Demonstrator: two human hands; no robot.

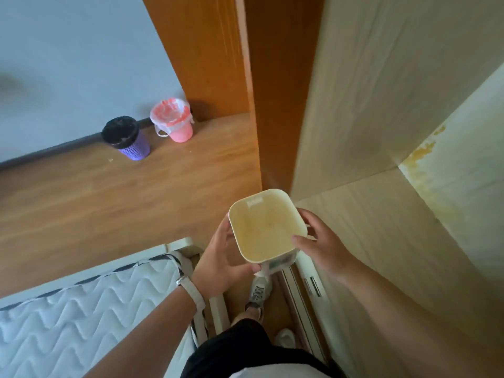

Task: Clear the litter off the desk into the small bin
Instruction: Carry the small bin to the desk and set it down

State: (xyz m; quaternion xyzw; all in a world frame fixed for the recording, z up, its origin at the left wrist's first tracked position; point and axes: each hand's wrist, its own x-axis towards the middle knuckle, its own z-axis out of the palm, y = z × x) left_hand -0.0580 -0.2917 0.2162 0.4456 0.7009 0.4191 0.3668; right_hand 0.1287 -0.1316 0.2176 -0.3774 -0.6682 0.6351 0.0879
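Room: wood-grain floor (109,197), pale wall, an orange-brown door panel (207,55) standing edge-on, and a light wood-effect desk (381,227) filling the right side, its far corner stained yellow.

Item 1, small bin (266,226): cream, square with rounded corners, open top facing the camera. It appears empty, though the inside is yellowed and blurred. It is carried level in the air, just beside the near edge of the desk and above the person's shoe. Judged purpose: brought within reach of the surface so litter can be swept or dropped straight in.

Item 2, left hand (221,257): gripping the bin's left wall and lower corner, a pale strap on the wrist.

Item 3, right hand (319,241): gripping the right wall, thumb hooked over the rim. The two-sided hold keeps the mouth upright.

Item 4, purple mesh bin (126,139) and pink bin with white liner (174,121): on the floor by the wall, well apart.

Item 5, quilted mattress (90,301): lower left.

Litter on the desk: none visible in this view.
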